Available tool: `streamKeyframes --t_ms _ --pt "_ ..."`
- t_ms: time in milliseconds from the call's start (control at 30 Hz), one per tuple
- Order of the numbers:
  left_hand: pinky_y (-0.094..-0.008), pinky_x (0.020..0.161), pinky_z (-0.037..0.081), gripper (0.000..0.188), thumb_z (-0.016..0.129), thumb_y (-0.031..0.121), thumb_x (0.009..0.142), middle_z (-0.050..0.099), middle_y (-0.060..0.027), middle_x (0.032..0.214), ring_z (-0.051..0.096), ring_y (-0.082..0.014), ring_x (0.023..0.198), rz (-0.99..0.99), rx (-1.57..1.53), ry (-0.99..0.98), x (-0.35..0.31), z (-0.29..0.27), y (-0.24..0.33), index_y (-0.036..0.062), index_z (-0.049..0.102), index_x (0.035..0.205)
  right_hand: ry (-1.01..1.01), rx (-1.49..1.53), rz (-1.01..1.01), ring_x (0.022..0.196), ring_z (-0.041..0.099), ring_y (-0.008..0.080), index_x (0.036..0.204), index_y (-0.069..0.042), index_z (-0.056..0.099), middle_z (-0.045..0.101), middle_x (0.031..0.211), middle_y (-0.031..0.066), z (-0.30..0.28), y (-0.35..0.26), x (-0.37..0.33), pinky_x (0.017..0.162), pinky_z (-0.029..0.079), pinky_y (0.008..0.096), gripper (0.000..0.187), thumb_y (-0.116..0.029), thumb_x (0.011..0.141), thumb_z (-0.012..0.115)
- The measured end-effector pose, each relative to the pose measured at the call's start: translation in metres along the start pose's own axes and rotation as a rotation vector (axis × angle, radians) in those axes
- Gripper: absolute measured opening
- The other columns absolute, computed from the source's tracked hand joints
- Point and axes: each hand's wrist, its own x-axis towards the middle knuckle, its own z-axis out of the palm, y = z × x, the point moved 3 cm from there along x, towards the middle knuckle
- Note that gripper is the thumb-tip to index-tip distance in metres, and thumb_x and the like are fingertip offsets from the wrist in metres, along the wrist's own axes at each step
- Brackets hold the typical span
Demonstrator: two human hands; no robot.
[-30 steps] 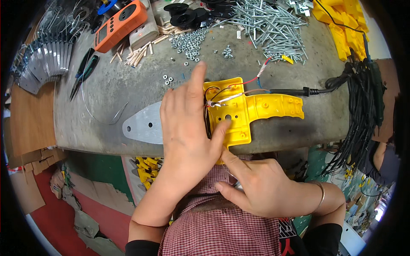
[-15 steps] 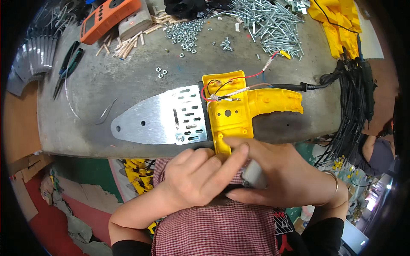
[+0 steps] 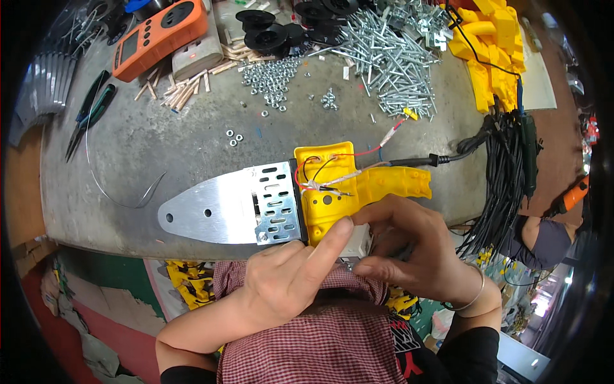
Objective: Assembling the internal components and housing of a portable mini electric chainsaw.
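Note:
Near the bench's front edge, both hands are at a small pale grey boxy part (image 3: 359,243). My left hand (image 3: 284,275) has its index finger stretched along the part's left side, the other fingers curled, the thumb hidden. My right hand (image 3: 412,246) curves round the part's right side, index fingertip at its top and thumb lower, apart from the fingers. Just beyond lies an opened yellow tool housing (image 3: 342,208) with a handle half. Red, black and white-sleeved wires (image 3: 329,185) run inside it. A pointed metal plate (image 3: 220,208) with a slotted bracket (image 3: 277,205) extends left from it.
Nuts (image 3: 272,80), a screw heap (image 3: 396,64) and black spools (image 3: 265,35) lie at the back. An orange meter (image 3: 157,38) and pliers (image 3: 89,112) are at left. Yellow shells (image 3: 492,57) and black cables (image 3: 505,185) stand right. Another person's arm (image 3: 531,237) shows far right.
The whole view has shifted, so the bench appears lower. The pale part has turned and come closer to my left index finger. My right hand's fingers have spread wider round it.

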Motion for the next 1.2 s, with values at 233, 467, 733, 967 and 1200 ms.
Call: streamKeyframes --t_ms 233,467,733,967,1200 --pt "-0.0278 0.044 0.042 0.07 0.067 -0.001 0.07 0.055 -0.0005 0.068 0.049 -0.0121 0.05 -0.018 -0.036 -0.031 -0.005 0.002 -0.002 -0.0049 0.049 0.138 -0.02 0.032 0.038 0.06 0.065 0.0142 0.109 -0.002 0.058 0.063 0.078 0.0077 -0.001 -0.001 0.006 0.052 0.051 0.0273 0.055 -0.03 0.073 0.087" --pt "-0.0283 0.044 0.042 0.071 0.068 0.0 0.071 0.056 -0.0009 0.068 0.049 -0.0124 0.051 -0.01 -0.04 -0.033 -0.003 0.001 -0.003 -0.0051 0.047 0.139 0.095 -0.446 -0.09 0.055 0.063 0.0203 0.099 -0.005 0.057 0.06 0.066 0.0081 0.005 -0.001 0.012 0.049 0.049 0.0315 0.055 -0.043 0.072 0.085" --pt "-0.029 0.044 0.042 0.066 0.068 -0.002 0.076 0.054 -0.001 0.066 0.048 -0.0129 0.05 -0.026 -0.075 0.006 -0.005 0.003 -0.004 -0.0059 0.046 0.139 -0.038 -0.348 -0.28 0.071 0.068 0.0271 0.111 -0.003 0.058 0.063 0.078 0.0079 -0.001 -0.019 0.014 0.058 0.053 0.0352 0.044 -0.025 0.079 0.079" --pt "-0.0261 0.044 0.042 0.061 0.065 0.0 0.073 0.049 0.0 0.065 0.048 -0.0109 0.051 -0.038 0.068 -0.074 -0.007 -0.001 0.002 -0.0024 0.054 0.134 -0.033 -0.442 -0.265 0.069 0.066 0.0263 0.11 -0.001 0.058 0.062 0.085 0.0097 0.002 -0.013 0.009 0.056 0.052 0.0352 0.039 -0.016 0.078 0.075" --pt "-0.0203 0.047 0.042 0.054 0.062 0.008 0.073 0.053 -0.0018 0.072 0.051 -0.01 0.056 0.118 0.277 -0.181 -0.005 -0.004 0.016 0.0078 0.063 0.127 0.11 -0.722 -0.264 0.063 0.063 0.024 0.099 -0.002 0.055 0.056 0.078 0.0088 0.024 -0.007 0.025 0.05 0.049 0.0341 0.026 -0.012 0.078 0.068"
